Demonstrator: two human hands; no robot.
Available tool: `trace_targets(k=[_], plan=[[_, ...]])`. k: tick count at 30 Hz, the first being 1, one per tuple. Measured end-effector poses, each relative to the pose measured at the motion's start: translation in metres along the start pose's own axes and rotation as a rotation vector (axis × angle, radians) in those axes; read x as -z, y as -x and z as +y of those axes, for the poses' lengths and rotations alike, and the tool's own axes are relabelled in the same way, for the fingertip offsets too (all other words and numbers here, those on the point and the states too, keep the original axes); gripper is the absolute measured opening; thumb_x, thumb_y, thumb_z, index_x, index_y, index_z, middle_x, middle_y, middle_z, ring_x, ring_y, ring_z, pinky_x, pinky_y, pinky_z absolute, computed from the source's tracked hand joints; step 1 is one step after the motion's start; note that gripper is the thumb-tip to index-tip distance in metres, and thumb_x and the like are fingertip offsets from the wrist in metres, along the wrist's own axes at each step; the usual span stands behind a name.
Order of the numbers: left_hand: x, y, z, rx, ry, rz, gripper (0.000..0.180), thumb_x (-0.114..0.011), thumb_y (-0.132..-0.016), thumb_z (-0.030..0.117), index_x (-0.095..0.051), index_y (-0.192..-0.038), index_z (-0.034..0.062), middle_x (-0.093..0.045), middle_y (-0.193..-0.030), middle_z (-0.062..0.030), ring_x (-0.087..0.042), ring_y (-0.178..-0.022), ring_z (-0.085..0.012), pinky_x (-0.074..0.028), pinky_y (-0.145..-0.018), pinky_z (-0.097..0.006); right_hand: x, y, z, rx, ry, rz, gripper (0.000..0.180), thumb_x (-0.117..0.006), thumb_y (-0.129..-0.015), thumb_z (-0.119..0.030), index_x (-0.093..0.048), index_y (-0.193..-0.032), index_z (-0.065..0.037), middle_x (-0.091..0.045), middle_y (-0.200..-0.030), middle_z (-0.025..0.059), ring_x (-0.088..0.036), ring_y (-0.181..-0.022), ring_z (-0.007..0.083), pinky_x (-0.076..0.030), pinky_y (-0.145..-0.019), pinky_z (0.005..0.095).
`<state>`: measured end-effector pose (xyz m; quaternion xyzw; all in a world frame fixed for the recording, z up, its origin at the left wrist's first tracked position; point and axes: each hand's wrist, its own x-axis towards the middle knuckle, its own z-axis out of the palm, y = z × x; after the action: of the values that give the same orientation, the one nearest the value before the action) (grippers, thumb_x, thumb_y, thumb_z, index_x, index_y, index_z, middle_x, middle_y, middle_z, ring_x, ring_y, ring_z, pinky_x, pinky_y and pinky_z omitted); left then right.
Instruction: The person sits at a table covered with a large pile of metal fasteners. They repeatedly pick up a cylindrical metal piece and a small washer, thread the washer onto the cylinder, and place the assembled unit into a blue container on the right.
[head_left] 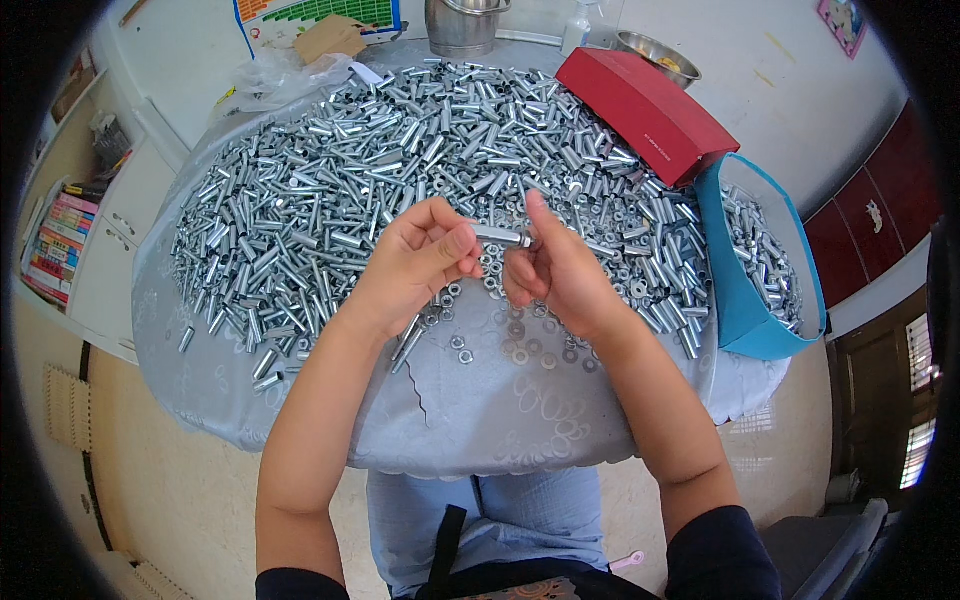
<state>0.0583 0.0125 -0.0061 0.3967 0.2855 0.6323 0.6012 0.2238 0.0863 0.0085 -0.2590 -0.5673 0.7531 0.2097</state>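
Observation:
Between my two hands lies a silvery expansion bolt (pixel 500 236), held level above the table with a nut at its right end. My left hand (pixel 422 262) pinches the sleeve's left end between thumb and fingers. My right hand (pixel 562 268) is closed at the nut end, thumb raised and fingers curled; its exact contact is partly hidden. Beneath and behind the hands spreads a large heap of metal sleeves and bolts (pixel 330 190). Loose hex nuts (pixel 462 355) and flat washers (pixel 534 347) lie near the heap's front edge.
A blue bin (pixel 765 335) of assembled-looking bolts stands at the right, beside a red box (pixel 650 110). Along the back are a metal bucket (pixel 460 38), a steel bowl (pixel 685 70), a spray bottle (pixel 576 30) and a plastic bag (pixel 285 82). A grey cloth (pixel 470 430) covers the table.

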Motion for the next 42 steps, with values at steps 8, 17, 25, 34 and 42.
trace_targets(k=[8,17,25,34,42], plan=[[0.001,-0.001,0.001,0.022,0.041,0.014,0.012,-0.060,-0.084,0.014,-0.050,-0.083,0.0069,-0.056,-0.077,-0.0032,-0.055,-0.069,-0.0097,-0.050,-0.069,-0.026,-0.011,0.002,0.004,0.413,0.198,0.208,0.039,-0.052,-0.087,-0.038,-0.053,-0.066,-0.005,-0.046,-0.057,-0.0013,-0.045,-0.053,0.0061,-0.034,-0.048,0.0215],[-0.001,0.000,0.001,0.016,-0.025,-0.015,0.012,-0.059,-0.085,0.015,-0.050,-0.083,0.0067,-0.055,-0.076,-0.0026,-0.054,-0.069,-0.0098,-0.050,-0.070,-0.027,0.003,0.003,-0.002,0.038,0.230,0.015,0.048,-0.040,-0.091,-0.043,-0.052,-0.066,-0.004,-0.050,-0.061,0.0023,-0.046,-0.052,0.0092,-0.036,-0.051,0.0212],[0.000,0.000,0.001,0.006,-0.002,0.038,0.012,-0.058,-0.085,0.014,-0.049,-0.082,0.0070,-0.055,-0.075,-0.0020,-0.054,-0.068,-0.0096,-0.051,-0.069,-0.027,-0.008,0.001,0.015,0.686,0.808,0.360,0.038,-0.055,-0.085,-0.037,-0.056,-0.076,-0.001,-0.052,-0.059,0.0059,-0.050,-0.048,0.0121,-0.039,-0.046,0.0261],[0.003,-0.001,0.001,0.036,0.027,-0.016,0.013,-0.057,-0.086,0.015,-0.048,-0.081,0.0079,-0.055,-0.073,-0.0013,-0.053,-0.065,-0.0088,-0.049,-0.068,-0.026,0.000,0.002,0.007,0.133,0.271,-0.040,0.049,-0.047,-0.088,-0.044,-0.058,-0.063,-0.003,-0.055,-0.057,0.0051,-0.049,-0.051,0.0102,-0.039,-0.048,0.0237],[0.001,-0.001,0.003,0.037,0.040,0.073,0.016,-0.057,-0.086,0.019,-0.047,-0.079,0.0091,-0.054,-0.073,-0.0008,-0.051,-0.063,-0.0075,-0.050,-0.069,-0.028,-0.008,0.003,0.010,0.747,0.870,0.311,0.029,-0.069,-0.074,-0.027,-0.058,-0.077,-0.001,-0.056,-0.068,0.0121,-0.055,-0.057,0.0237,-0.043,-0.051,0.0331]])
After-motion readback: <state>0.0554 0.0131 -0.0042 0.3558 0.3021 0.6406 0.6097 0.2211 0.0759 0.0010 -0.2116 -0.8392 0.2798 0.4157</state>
